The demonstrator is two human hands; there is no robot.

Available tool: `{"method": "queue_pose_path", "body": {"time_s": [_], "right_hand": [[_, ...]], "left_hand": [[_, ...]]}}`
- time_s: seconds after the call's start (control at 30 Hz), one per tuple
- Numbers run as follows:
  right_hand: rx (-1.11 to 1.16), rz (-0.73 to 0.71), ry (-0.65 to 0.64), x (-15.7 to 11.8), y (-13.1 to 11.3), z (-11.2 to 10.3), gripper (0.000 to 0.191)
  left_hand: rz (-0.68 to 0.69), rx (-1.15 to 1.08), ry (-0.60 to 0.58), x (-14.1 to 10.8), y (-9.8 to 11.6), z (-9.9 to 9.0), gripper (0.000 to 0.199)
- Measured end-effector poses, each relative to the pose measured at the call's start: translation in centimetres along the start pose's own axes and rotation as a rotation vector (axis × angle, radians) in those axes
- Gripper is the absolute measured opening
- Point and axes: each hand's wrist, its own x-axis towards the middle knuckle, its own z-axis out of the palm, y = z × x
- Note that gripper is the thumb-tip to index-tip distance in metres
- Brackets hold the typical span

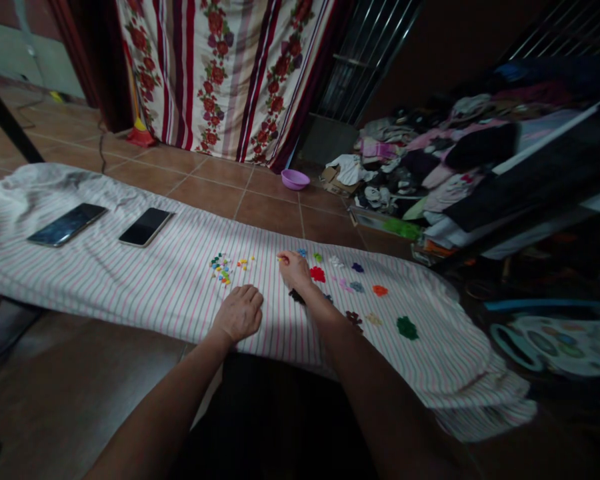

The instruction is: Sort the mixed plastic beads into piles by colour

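Observation:
My right hand is pinched over the striped cloth, with a small yellow piece at its fingertips. Resting on the cloth near its front edge, my left hand has its fingers curled in and shows nothing in them. A mixed pile of small coloured pieces lies just beyond the left hand, beside a few orange and yellow pieces. Single-colour heaps spread around and right of my right hand: red, white, orange, dark green and brown. My right forearm partly covers a black heap.
Two dark-screened phones, a larger one and a smaller one, lie on the cloth at left. Beyond the table are a purple basin on the tiled floor, a floral curtain and a heap of clothes at right.

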Motion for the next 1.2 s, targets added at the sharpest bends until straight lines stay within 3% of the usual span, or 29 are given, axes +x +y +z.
{"method": "queue_pose_path", "body": {"time_s": [0.4, 0.8, 1.0, 1.2], "right_hand": [[-0.011, 0.137, 0.053, 0.3, 4.2, -2.0, 0.025], [-0.058, 0.125, -0.014, 2.3, 4.2, -0.9, 0.023], [-0.088, 0.067, -0.087, 2.2, 4.5, -0.8, 0.024], [-0.024, 0.109, -0.070, 2.0, 4.7, -0.9, 0.032]], "left_hand": [[0.001, 0.016, -0.007, 0.0, 0.0, 0.0, 0.015], [-0.006, 0.012, -0.023, 0.0, 0.0, 0.1, 0.016], [-0.012, -0.008, -0.018, 0.0, 0.0, 0.1, 0.016], [-0.013, -0.012, -0.012, 0.0, 0.0, 0.1, 0.016]]}}
